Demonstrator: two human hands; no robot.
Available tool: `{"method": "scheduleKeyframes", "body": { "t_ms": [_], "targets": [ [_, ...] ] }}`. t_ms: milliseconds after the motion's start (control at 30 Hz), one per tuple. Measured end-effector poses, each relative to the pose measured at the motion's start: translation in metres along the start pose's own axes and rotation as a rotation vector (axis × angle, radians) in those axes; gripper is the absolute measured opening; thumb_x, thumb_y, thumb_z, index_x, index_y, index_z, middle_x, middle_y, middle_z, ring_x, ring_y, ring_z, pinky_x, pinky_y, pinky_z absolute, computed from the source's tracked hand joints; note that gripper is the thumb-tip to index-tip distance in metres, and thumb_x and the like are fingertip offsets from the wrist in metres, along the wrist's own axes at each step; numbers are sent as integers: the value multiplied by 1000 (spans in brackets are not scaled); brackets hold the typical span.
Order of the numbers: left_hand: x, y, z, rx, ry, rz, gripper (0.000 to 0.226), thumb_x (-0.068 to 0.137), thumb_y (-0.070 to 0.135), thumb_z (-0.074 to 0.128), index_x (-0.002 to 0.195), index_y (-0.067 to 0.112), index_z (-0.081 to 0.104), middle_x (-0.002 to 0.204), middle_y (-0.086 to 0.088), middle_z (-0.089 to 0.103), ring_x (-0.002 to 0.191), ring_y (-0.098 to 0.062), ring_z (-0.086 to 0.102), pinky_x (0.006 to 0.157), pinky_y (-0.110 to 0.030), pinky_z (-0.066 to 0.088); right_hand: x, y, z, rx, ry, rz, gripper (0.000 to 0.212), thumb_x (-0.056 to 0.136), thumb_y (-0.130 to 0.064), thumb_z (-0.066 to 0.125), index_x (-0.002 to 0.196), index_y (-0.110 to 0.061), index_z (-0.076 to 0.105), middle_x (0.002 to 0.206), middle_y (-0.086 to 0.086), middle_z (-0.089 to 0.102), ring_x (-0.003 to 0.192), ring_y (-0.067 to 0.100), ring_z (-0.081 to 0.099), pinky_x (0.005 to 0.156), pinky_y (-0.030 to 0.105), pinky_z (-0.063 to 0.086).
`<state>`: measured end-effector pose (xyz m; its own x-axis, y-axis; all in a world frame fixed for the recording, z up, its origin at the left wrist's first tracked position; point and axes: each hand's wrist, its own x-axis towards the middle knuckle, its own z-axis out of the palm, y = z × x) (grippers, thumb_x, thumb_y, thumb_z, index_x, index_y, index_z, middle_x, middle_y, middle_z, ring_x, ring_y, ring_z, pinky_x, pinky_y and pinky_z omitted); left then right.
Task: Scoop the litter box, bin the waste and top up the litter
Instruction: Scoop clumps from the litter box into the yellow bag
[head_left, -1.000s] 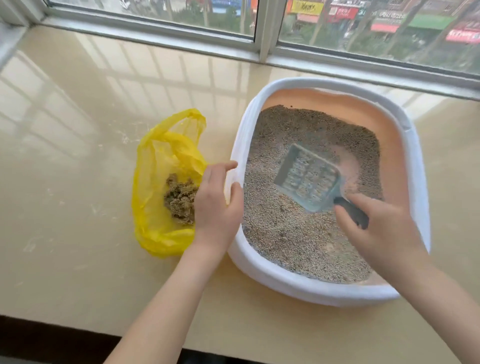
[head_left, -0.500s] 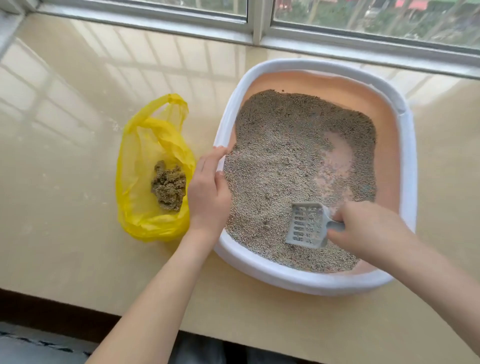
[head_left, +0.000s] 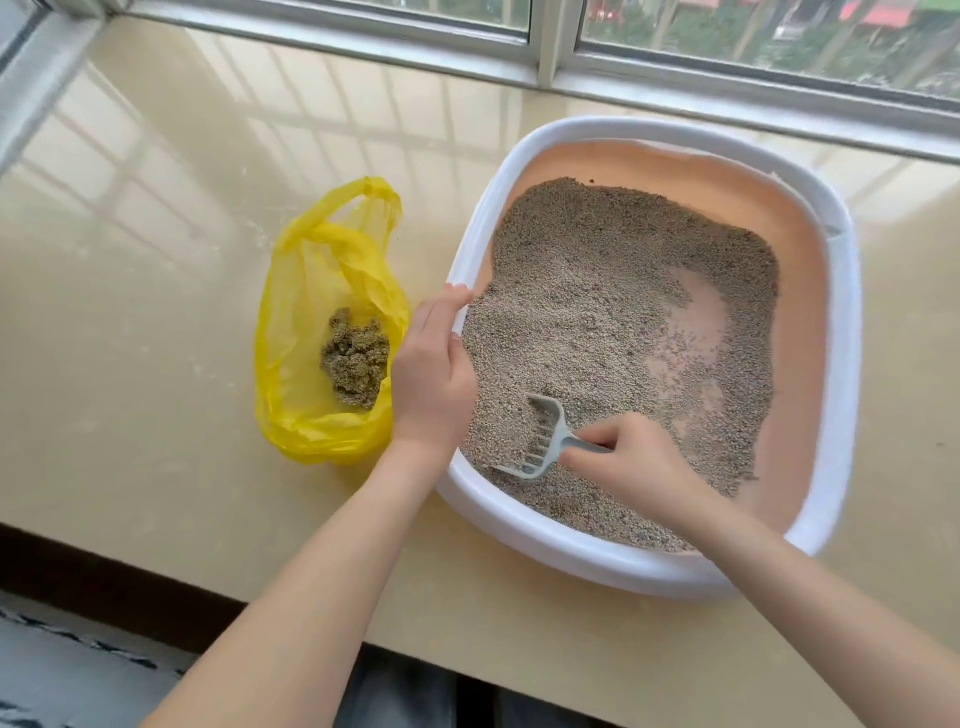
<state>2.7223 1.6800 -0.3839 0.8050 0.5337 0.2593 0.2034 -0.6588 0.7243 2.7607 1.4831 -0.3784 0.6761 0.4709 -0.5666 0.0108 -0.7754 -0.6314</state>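
A white-rimmed litter box with a peach inside stands on the beige sill, holding grey litter with a bare patch at the right. My right hand grips the handle of a pale slotted scoop, whose blade is dug on edge into the litter near the front left corner. My left hand holds the box's left rim, thumb inside. Left of the box lies an open yellow plastic bag with a clump of soiled litter in it.
The window frame runs along the back of the sill. The sill's front edge drops off to a dark floor below. Bare beige sill surface stretches to the left of the bag.
The scoop came down from above the litter's middle to the front left corner and now digs into the litter, tipped on edge. My left hand stays on the rim.
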Motion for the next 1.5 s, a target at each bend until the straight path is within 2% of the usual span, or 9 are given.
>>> {"method": "scheduleKeyframes", "body": {
  "t_ms": [167, 367, 567, 667, 867, 1033, 1167, 1333, 1500],
  "targets": [
    [0, 0, 1, 2, 4, -8, 46, 80, -13, 40, 117, 5, 60, 119, -8, 61, 116, -11, 50, 98, -6, 30, -21, 16, -22, 112, 57, 20, 41, 84, -27, 63, 50, -13, 46, 50, -2, 28, 48, 13, 23, 50, 25, 17],
    [0, 0, 1, 16, 9, 0, 45, 80, -14, 42, 118, 5, 60, 118, -8, 61, 114, -12, 51, 98, -6, 30, -38, 32, -62, -13, 194, 82, 22, 83, -32, 64, 73, -12, 70, 47, -5, 33, 47, 10, 26, 52, 28, 21],
    [0, -2, 2, 20, 16, -6, 45, 80, -14, 42, 117, 5, 60, 117, -8, 61, 114, -11, 51, 98, -6, 29, -29, 35, -79, -292, 224, 178, 31, 78, -31, 61, 60, -6, 59, 44, -5, 29, 47, 15, 26, 51, 28, 22],
    [0, -1, 2, 23, 11, -8, 46, 80, -14, 42, 118, 5, 60, 117, -8, 61, 114, -12, 51, 98, -7, 30, -12, 23, -67, -265, 152, 168, 38, 81, -29, 61, 48, -15, 49, 41, -5, 30, 44, 17, 26, 49, 26, 21],
    [0, -1, 1, 13, 8, 2, 46, 80, -18, 42, 116, 4, 60, 119, -8, 61, 114, -2, 47, 101, -7, 28, 19, -8, -23, -67, 72, 109, 34, 87, -25, 60, 53, -18, 60, 32, -10, 34, 36, 10, 24, 40, 18, 18],
    [0, 0, 2, 7, 18, 1, 46, 80, -18, 42, 116, 4, 60, 119, -8, 61, 113, 4, 44, 101, -6, 27, 18, -8, -4, 199, 143, 91, 38, 84, -37, 62, 75, -1, 70, 49, 1, 36, 46, 14, 23, 44, 24, 17],
    [1, 1, 1, 5, 21, -1, 46, 80, -18, 42, 116, 4, 61, 118, -8, 61, 114, 4, 44, 101, -6, 27, 0, -1, -10, 304, 234, 69, 41, 86, -33, 61, 68, 4, 60, 50, 0, 32, 45, 14, 22, 42, 22, 18],
    [1, 1, 2, 15, 24, -13, 46, 80, -17, 43, 117, 4, 61, 118, -7, 61, 115, -10, 50, 100, -6, 28, -9, 4, -26, 304, 272, 81, 42, 85, -32, 61, 60, 0, 53, 50, 1, 28, 50, 16, 22, 55, 33, 19],
    [1, 1, 1, 15, 22, -12, 46, 81, -17, 43, 117, 4, 61, 118, -4, 60, 115, -11, 51, 100, -8, 30, -16, 6, -39, 193, 332, 73, 38, 87, -33, 60, 62, -4, 58, 48, -2, 34, 41, 10, 26, 44, 23, 20]
  ]
}}
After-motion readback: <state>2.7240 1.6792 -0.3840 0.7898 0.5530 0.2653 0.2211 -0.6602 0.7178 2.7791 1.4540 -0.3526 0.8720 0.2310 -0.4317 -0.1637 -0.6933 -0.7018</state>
